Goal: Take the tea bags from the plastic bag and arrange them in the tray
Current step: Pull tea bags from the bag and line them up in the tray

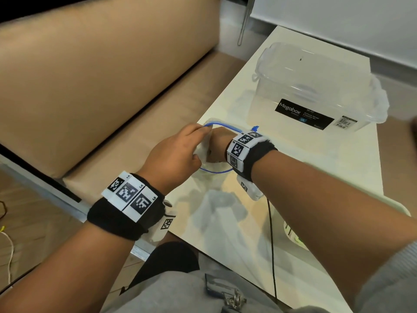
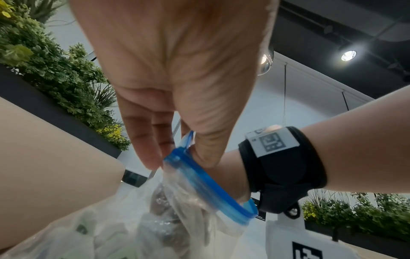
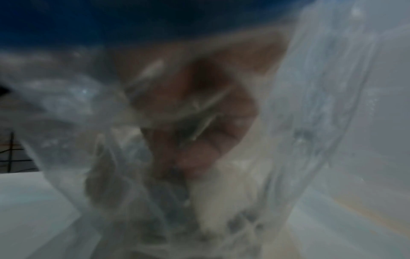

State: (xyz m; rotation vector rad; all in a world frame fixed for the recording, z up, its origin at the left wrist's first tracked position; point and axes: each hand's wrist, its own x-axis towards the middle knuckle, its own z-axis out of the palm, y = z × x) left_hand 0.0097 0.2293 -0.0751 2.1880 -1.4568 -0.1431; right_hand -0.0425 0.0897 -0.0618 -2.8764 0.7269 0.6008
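Note:
A clear plastic zip bag [image 1: 222,127] with a blue rim stands open on the white table [image 1: 316,168]. My left hand [image 1: 203,132] pinches the rim's left side; in the left wrist view its fingers [image 2: 153,154] and thumb clamp the blue strip [image 2: 206,182]. My right hand [image 1: 215,145] is plunged into the bag up to the wrist. Brown and white tea bags [image 2: 159,226] show through the plastic. The right wrist view is blurred: my right hand's fingers [image 3: 199,145] curl among pale tea bags [image 3: 217,198], but a grasp is not clear.
A clear lidded Megabox storage box [image 1: 316,91] stands behind the bag on the table. A tan sofa [image 1: 101,75] runs along the left. A white and green object [image 1: 293,233] peeks out under my right forearm. A black cable [image 1: 272,245] hangs from the right wrist.

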